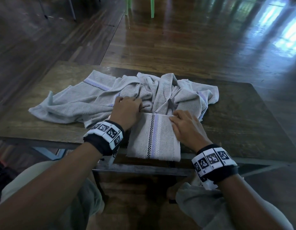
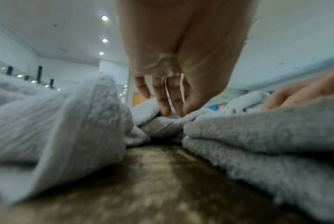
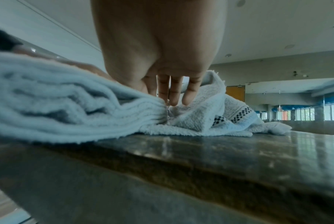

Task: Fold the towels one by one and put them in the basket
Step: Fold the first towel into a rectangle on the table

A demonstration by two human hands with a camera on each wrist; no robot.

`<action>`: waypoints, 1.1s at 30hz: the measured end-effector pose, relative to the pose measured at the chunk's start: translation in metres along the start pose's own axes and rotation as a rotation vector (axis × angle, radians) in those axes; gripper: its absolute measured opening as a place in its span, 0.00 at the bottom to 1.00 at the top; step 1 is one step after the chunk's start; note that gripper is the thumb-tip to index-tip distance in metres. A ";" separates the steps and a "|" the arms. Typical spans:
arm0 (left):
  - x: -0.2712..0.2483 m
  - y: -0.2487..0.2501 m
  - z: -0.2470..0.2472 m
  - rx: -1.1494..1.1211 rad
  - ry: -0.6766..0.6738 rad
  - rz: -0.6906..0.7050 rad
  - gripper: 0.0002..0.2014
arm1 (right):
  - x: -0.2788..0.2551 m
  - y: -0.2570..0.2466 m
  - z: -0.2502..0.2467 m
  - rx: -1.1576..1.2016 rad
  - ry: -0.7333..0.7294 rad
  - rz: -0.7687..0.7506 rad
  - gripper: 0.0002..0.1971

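Note:
A folded grey towel with a checked and lilac stripe lies at the table's near edge, its front hanging slightly over. My left hand is at its far left corner; in the left wrist view its fingertips point down, fairly straight, onto a towel fold. My right hand rests on the far right corner, its straight fingers touching the towel's edge. Behind the hands lies a crumpled pile of unfolded towels. No basket is in view.
The dark wooden table has bare surface to the right and left of the towels. Green chair legs stand on the shiny wooden floor beyond. My knees are under the table's front edge.

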State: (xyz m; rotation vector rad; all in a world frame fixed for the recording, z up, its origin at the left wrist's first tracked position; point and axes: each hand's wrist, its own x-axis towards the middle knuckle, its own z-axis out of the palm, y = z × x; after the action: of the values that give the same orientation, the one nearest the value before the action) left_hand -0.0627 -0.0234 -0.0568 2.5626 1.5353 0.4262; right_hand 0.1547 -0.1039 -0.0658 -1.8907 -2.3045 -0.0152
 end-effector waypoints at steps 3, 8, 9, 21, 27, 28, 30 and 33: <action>-0.011 0.021 -0.003 -0.041 -0.010 0.101 0.10 | -0.009 -0.004 0.002 -0.089 -0.070 0.034 0.20; -0.051 0.051 0.025 0.036 -0.271 0.122 0.28 | -0.015 -0.016 0.004 -0.129 -0.152 0.084 0.37; -0.055 0.051 0.032 0.053 -0.280 0.103 0.32 | -0.015 -0.019 0.005 -0.128 -0.168 0.092 0.39; -0.051 0.038 0.057 0.009 -0.201 -0.040 0.37 | -0.014 -0.020 0.033 -0.110 -0.207 0.238 0.41; -0.050 0.021 0.043 0.128 -0.234 -0.093 0.38 | -0.021 -0.011 0.027 -0.171 -0.134 0.187 0.37; -0.051 0.019 0.038 0.150 -0.226 -0.097 0.36 | -0.023 -0.009 0.023 -0.190 -0.065 0.186 0.35; -0.053 0.014 0.026 0.140 -0.159 -0.126 0.29 | -0.025 -0.005 0.015 -0.109 0.043 0.248 0.27; -0.056 0.008 0.011 0.013 -0.056 -0.212 0.23 | -0.027 -0.004 0.003 0.198 0.114 0.439 0.15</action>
State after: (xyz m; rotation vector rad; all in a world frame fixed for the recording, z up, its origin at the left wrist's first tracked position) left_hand -0.0770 -0.0759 -0.0750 2.3648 1.7696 0.3174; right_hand 0.1557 -0.1307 -0.0721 -2.1770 -1.7076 0.1482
